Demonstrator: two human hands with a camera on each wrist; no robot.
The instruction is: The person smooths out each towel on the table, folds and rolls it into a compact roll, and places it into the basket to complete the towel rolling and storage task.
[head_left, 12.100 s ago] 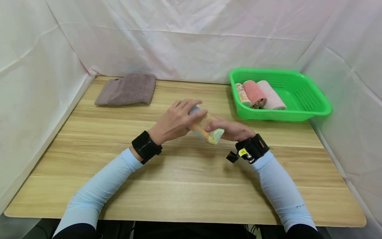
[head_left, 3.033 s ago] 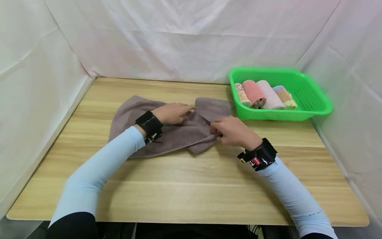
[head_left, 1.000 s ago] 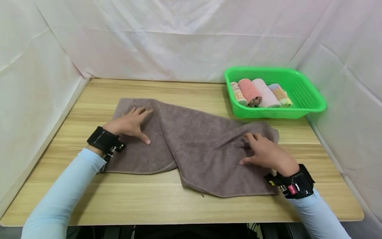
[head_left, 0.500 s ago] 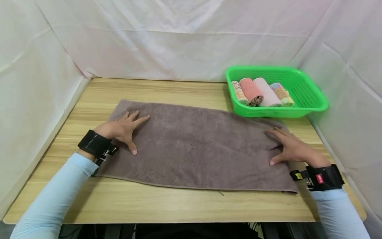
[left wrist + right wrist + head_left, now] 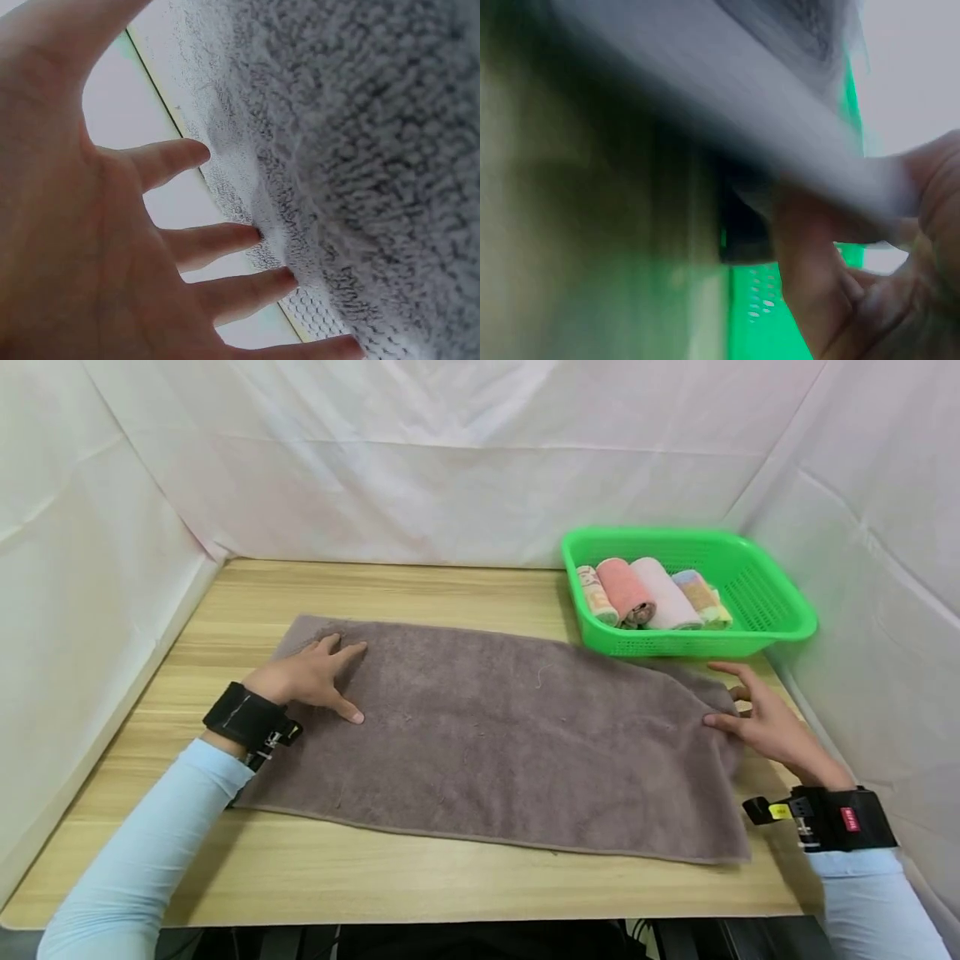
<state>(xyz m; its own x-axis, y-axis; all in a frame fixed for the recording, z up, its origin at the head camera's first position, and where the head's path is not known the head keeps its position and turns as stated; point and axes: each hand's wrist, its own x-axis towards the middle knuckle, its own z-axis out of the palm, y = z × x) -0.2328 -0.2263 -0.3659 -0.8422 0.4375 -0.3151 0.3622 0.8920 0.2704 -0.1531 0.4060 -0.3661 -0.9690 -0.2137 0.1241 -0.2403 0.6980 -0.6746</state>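
Observation:
A grey-brown towel (image 5: 510, 735) lies spread lengthwise across the wooden table, nearly flat. On its left end my left hand (image 5: 311, 681) rests with spread fingers; the left wrist view shows those straight fingertips (image 5: 281, 281) against the looped pile. At the towel's right edge my right hand (image 5: 768, 718) pinches the cloth, thumb on top and fingers beneath. The right wrist view, partly blurred, shows the held edge (image 5: 780, 112) raised over the table, with fingers (image 5: 806, 262) curled under it. That end of the towel is slightly rumpled.
A green plastic basket (image 5: 697, 646) stands at the back right, close behind the towel. Inside are several rolled small towels, among them a coral one (image 5: 624, 589) and a pale pink one (image 5: 663, 593). White cloth walls (image 5: 450, 493) enclose the table (image 5: 420, 881).
The towel went from folded to spread out. The basket gained a multicoloured roll. Over the last half second my right hand moved right and took hold of the towel's edge; my left stayed nearly still.

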